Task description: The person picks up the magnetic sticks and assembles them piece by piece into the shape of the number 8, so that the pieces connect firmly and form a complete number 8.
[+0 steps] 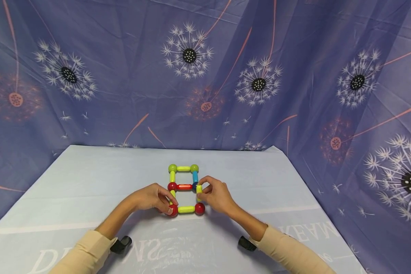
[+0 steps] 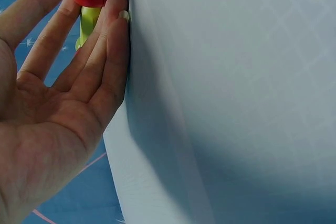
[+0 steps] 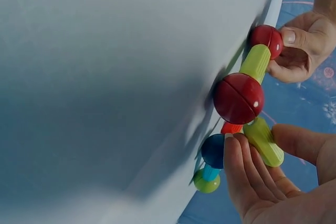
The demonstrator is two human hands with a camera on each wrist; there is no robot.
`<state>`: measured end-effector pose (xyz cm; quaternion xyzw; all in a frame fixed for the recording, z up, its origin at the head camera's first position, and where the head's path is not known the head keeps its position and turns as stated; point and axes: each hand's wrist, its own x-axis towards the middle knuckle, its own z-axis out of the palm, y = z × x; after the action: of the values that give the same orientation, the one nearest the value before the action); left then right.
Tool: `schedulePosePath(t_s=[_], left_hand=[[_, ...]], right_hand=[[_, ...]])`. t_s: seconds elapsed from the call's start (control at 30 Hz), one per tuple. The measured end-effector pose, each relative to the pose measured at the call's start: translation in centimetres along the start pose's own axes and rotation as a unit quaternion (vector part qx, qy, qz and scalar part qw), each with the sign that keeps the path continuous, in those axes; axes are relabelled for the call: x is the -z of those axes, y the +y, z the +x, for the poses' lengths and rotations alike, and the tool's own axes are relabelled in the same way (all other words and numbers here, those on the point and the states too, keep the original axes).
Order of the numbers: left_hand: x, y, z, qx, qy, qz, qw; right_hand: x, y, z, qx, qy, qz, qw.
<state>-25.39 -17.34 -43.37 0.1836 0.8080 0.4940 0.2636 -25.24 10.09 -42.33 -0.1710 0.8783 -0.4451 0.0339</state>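
Note:
My left hand (image 1: 150, 198) pinches the near-left red ball (image 1: 173, 210) of a ladder-like shape of balls and rods lying on the table. In my right hand (image 1: 218, 196), thumb and fingers hold a yellow-green rod (image 3: 263, 142) at the shape's right side. One end of that rod meets the near-right red ball (image 3: 239, 98); the other is tilted up, apart from the dark blue ball (image 3: 213, 151). A yellow-green rod (image 1: 186, 209) joins the two near red balls. The left-side rod (image 1: 172, 193) is partly hidden by my left fingers.
Farther back, a red rod (image 1: 184, 187) spans the middle, a blue rod (image 1: 195, 177) runs along the right, and two green balls (image 1: 172, 168) mark the far corners. A pale cloth covers the table (image 1: 116, 167). Patterned purple fabric (image 1: 130, 76) hangs behind and at the sides.

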Motion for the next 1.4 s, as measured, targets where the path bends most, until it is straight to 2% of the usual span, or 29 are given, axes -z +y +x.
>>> schedulePosePath(t_s=[0.57, 0.97, 1.4], left_hand=[[0.0, -0.1, 0.0, 0.002, -0.002, -0.006, 1.0], [0.0, 0.0, 0.0, 0.005, 0.0, -0.009, 1.0], [0.0, -0.1, 0.0, -0.001, -0.003, -0.001, 1.0]], right_hand=[[-0.3, 0.6, 0.4, -0.03, -0.038, 0.0, 0.999], [-0.4, 1.2, 0.9, -0.079, -0.06, 0.008, 0.995], [-0.4, 1.6, 1.0, -0.087, -0.066, 0.001, 0.994]])
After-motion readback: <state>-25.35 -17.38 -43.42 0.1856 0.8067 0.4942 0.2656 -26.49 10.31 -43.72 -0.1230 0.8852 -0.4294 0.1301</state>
